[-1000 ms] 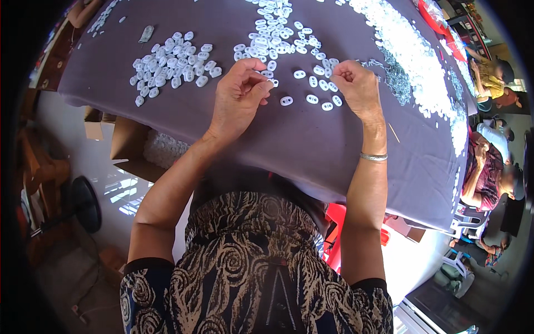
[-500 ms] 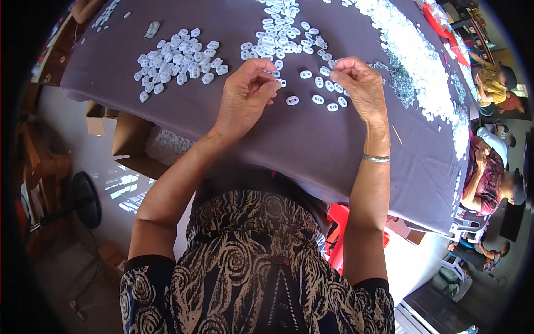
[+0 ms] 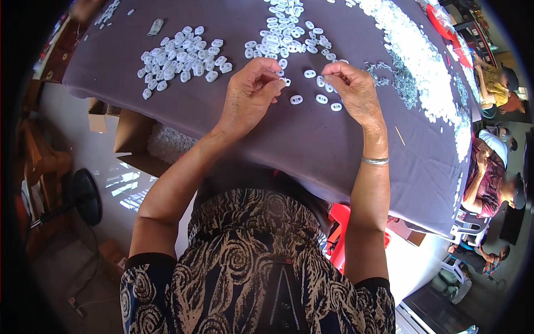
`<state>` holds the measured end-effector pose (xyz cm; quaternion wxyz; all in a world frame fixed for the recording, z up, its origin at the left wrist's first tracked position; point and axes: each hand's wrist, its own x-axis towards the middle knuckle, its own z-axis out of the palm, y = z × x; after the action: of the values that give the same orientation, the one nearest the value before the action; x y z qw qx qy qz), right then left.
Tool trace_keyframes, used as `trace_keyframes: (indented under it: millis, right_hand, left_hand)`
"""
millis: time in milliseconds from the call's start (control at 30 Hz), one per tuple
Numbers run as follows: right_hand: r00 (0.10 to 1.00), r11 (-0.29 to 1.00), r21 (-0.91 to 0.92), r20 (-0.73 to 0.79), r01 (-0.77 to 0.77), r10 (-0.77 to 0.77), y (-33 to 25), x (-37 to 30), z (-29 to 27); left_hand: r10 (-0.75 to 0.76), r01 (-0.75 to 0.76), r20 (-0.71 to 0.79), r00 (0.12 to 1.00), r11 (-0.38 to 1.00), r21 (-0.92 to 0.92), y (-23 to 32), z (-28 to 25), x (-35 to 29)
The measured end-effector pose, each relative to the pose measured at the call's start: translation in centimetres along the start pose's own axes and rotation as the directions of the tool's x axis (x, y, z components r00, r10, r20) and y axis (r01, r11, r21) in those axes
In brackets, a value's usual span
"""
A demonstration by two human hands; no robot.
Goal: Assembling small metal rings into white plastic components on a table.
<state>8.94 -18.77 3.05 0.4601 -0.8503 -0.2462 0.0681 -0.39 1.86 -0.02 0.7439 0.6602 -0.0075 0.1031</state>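
Between thumb and forefinger, my left hand (image 3: 253,94) pinches a small white plastic piece (image 3: 287,82) with a hole in it, probably a cord lock. My right hand (image 3: 356,92) is held a little to the right, thumb and forefinger pressed together. Whatever those fingertips grip, if anything, is too small to make out. Loose white oval two-holed pieces (image 3: 296,99) lie on the cloth under and between both hands. Beyond the left hand, more of these pieces form a long heap (image 3: 286,30).
A separate pile of white pieces (image 3: 181,55) lies to the left on the dark tablecloth (image 3: 267,139). Rightward are a tangle of small grey-green metal bits (image 3: 401,83), a large white heap (image 3: 411,50) and a thin stick (image 3: 399,135). An open cardboard box (image 3: 133,133) stands below the table's left edge.
My right hand has moved left, closer to my left hand, with its fingers still pinched. My left hand keeps its hold on the white piece. The whole view has shifted slightly.
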Motion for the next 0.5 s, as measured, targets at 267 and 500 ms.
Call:
trace_keyframes:
  millis: [267,500]
  right_hand:
    - [0.999,0.996,-0.075,0.026,-0.044,0.046,-0.94,-0.27,0.07]
    - [0.999,0.999,-0.048,0.041,0.012,-0.01,-0.43,-0.11,0.3]
  left_hand:
    - [0.001,-0.001,0.001,1.0,1.0,0.012,0.24,-0.03,0.03]
    - [0.001,-0.002,0.003,1.0,1.0,0.029,0.36,-0.12,-0.02]
